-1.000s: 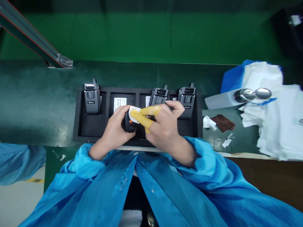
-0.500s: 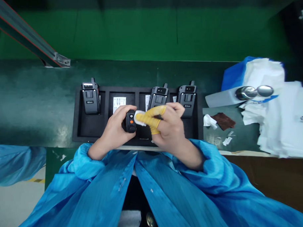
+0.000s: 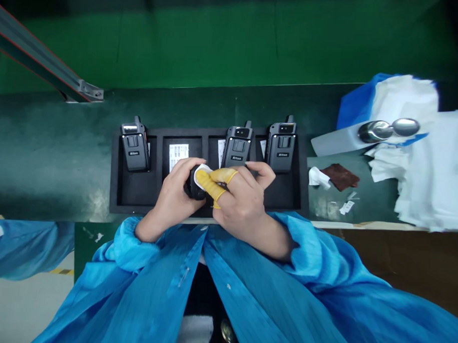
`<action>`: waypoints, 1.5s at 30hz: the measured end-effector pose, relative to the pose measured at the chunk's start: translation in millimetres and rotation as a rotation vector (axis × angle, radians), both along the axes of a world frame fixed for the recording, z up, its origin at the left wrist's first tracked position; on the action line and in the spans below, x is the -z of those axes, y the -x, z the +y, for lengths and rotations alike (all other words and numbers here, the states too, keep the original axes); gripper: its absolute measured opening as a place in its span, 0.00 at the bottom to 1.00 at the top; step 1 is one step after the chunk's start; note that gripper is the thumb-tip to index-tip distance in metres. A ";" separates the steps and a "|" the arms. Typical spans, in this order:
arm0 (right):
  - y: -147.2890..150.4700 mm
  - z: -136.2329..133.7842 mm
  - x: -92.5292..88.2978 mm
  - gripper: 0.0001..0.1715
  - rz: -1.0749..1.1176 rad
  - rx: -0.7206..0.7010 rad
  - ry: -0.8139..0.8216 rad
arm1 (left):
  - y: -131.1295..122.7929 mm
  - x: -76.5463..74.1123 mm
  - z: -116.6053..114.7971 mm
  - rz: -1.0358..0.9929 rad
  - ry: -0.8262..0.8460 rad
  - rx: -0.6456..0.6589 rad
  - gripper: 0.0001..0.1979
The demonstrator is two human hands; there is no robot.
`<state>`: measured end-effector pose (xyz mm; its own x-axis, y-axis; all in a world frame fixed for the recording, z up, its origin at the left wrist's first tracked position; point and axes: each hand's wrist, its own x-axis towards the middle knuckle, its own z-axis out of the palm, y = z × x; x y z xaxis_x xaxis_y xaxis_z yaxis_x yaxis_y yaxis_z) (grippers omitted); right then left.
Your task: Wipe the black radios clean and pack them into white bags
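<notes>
A black handheld radio (image 3: 193, 187), partly hidden, lies gripped in the curled fingers (image 3: 184, 170) of the left hand (image 3: 175, 192), above the middle of a black tray (image 3: 211, 132). The right hand (image 3: 243, 204), with yellow finger cots (image 3: 214, 183) on two fingers, pinches a white wipe (image 3: 202, 171) against the radio's upper end. Three upright radios (image 3: 237, 147) stand in the tray's slots, near a printed card (image 3: 178, 156). The tray rests on a green desk (image 3: 44, 175), with white cloths (image 3: 420, 163) and a brown pad (image 3: 340, 176) to the right.
</notes>
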<state>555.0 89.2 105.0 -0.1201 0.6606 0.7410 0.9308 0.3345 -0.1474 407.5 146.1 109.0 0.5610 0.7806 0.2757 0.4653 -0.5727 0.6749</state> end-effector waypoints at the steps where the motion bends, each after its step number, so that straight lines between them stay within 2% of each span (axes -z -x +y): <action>1: 1.3 -2.8 -0.3 0.16 0.020 0.010 0.013 | -0.2 0.3 -0.7 0.001 -0.003 0.000 0.27; 8: 3.6 -13.8 4.1 0.19 0.241 -0.033 0.100 | 0.4 -1.8 -0.8 0.022 -0.014 -0.007 0.26; 15: -13.9 -4.0 7.9 0.23 0.350 -0.016 0.142 | 1.0 -2.0 0.1 0.053 -0.014 -0.049 0.26; 21: -0.3 6.9 9.3 0.18 0.221 -0.081 0.093 | 0.4 -1.1 -0.1 0.038 -0.020 -0.014 0.27; 24: 0.6 8.6 10.1 0.18 0.134 -0.071 0.056 | 0.2 -1.0 0.3 0.024 -0.023 0.004 0.26; 27: -4.9 7.4 8.5 0.19 0.058 -0.087 0.092 | -0.6 -1.3 0.8 0.025 -0.011 0.030 0.26; 33: -16.0 -0.2 4.3 0.20 0.101 -0.172 0.114 | -2.1 -2.0 -0.3 0.011 -0.009 0.038 0.27; 39: -30.3 -0.7 6.6 0.19 0.174 -0.062 0.142 | 0.5 -2.6 -0.7 0.029 0.022 -0.015 0.27; 45: -18.1 6.1 5.0 0.17 0.022 -0.078 0.083 | 0.6 -1.3 0.0 0.019 0.008 -0.004 0.28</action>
<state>573.1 95.4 100.0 -0.1579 0.7090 0.6873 0.8986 0.3917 -0.1978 407.0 146.1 110.3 0.5632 0.7847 0.2589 0.4801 -0.5658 0.6703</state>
